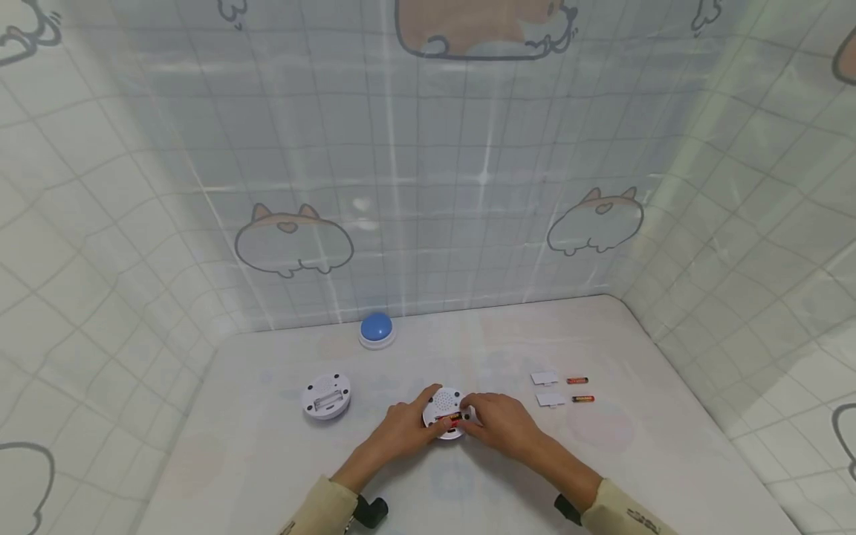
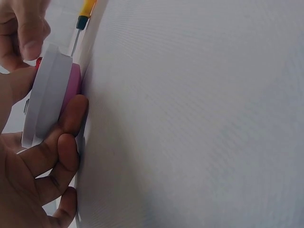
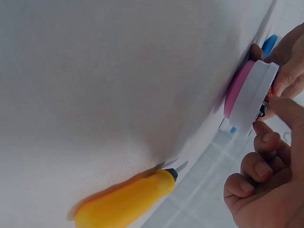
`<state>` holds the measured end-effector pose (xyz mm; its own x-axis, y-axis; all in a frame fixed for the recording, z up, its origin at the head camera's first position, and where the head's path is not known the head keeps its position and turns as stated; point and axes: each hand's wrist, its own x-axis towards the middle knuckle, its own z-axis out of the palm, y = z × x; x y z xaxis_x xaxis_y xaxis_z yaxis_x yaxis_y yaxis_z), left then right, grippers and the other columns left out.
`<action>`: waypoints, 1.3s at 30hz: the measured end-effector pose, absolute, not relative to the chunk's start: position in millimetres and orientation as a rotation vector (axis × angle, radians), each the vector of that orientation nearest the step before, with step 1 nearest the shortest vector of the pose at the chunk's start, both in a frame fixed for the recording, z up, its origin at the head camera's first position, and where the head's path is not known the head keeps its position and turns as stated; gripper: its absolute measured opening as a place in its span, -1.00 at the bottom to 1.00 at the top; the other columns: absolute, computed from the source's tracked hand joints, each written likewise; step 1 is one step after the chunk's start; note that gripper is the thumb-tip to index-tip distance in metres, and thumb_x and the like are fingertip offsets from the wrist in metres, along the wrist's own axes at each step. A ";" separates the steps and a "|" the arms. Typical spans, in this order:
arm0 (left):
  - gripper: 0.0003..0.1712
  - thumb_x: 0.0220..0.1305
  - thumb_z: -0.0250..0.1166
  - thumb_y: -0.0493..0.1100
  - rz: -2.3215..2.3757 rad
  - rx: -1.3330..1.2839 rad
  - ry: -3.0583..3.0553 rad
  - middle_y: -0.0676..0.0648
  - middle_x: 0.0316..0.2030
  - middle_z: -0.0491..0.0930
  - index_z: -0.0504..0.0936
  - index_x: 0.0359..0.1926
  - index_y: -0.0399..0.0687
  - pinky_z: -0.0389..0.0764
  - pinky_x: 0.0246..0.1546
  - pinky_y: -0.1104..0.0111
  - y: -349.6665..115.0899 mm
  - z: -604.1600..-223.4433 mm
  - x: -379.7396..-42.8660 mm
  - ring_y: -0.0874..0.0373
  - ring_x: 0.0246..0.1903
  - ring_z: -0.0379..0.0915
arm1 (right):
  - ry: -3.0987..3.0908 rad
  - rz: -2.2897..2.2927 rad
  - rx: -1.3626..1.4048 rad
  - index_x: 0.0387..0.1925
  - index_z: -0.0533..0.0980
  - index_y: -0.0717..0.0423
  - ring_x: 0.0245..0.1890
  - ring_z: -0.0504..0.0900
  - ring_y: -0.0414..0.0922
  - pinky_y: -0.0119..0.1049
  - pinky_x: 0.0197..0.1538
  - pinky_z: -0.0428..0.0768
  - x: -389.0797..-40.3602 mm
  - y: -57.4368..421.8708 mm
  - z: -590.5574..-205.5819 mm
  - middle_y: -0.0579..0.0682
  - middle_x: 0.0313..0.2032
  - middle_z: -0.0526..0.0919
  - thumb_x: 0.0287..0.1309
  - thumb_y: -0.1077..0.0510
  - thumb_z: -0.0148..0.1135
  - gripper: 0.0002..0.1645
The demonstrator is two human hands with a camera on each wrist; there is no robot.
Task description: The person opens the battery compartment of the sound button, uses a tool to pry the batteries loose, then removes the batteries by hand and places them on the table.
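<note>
A round white push-button with a pink dome (image 3: 240, 88) lies dome down, its underside (image 1: 444, 402) facing up. My left hand (image 1: 403, 428) grips its rim, with the thumb on top beside the red battery (image 1: 455, 417) in the compartment. At that battery's right end, my right hand (image 1: 506, 425) pinches with thumb and index finger. Its other fingers curl in the right wrist view. How far the battery sits in its slot is partly hidden by the fingers.
Left of my hands lies another upturned white button (image 1: 326, 396) with an open battery slot. A blue-domed button (image 1: 377, 327) stands behind. Two white covers (image 1: 551, 400) and two batteries (image 1: 583, 399) lie right. A yellow-handled screwdriver (image 3: 128, 199) lies on the table.
</note>
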<state>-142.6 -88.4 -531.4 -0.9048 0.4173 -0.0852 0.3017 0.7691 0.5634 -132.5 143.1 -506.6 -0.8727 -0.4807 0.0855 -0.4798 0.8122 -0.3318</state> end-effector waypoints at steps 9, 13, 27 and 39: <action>-0.14 0.31 0.17 0.43 0.838 0.565 2.756 -0.12 -0.09 0.73 0.26 0.48 0.18 0.45 -0.03 -0.12 -88.5 -529.8 -140.4 -0.01 -0.25 0.61 | 2.924 -0.592 -0.896 -0.10 0.66 -0.15 -0.50 0.36 -0.37 -0.42 -0.40 0.37 -133.5 144.2 -506.0 -0.36 -0.47 0.51 0.26 -0.02 0.37 -0.80; -0.14 0.30 0.18 0.43 0.843 0.559 2.745 -0.13 -0.12 0.73 0.26 0.48 0.18 0.47 -0.07 -0.08 -88.7 -528.2 -139.9 0.03 -0.30 0.55 | 2.913 -0.573 -0.892 -0.09 0.64 -0.17 -0.53 0.35 -0.37 -0.42 -0.42 0.35 -133.9 144.6 -506.1 -0.38 -0.53 0.43 0.27 -0.02 0.36 -0.81; -0.07 0.28 0.14 0.49 0.855 0.533 2.724 -0.19 0.03 0.68 0.24 0.51 0.14 0.47 -0.06 -0.11 -89.6 -528.8 -139.2 -0.12 -0.17 0.58 | 2.911 -0.551 -0.824 -0.13 0.62 -0.17 -0.56 0.35 -0.35 -0.41 -0.46 0.34 -137.0 143.6 -502.2 -0.35 -0.55 0.41 0.26 0.00 0.35 -0.84; -0.14 0.30 0.19 0.42 0.852 0.590 2.764 -0.04 -0.36 0.71 0.27 0.47 0.17 0.51 -0.19 0.02 -90.3 -530.6 -141.1 0.10 -0.41 0.48 | 2.891 -0.501 -0.630 -0.08 0.60 -0.20 -0.53 0.39 -0.29 -0.39 -0.42 0.40 -137.3 152.4 -496.1 -0.31 -0.55 0.43 0.23 -0.02 0.36 -0.77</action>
<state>-141.1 -90.3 -530.6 -0.9029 0.4254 -0.0621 0.3167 0.7557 0.5732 -137.3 152.4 -496.1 -0.9025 -0.4257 -0.0652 -0.3789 0.8568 -0.3496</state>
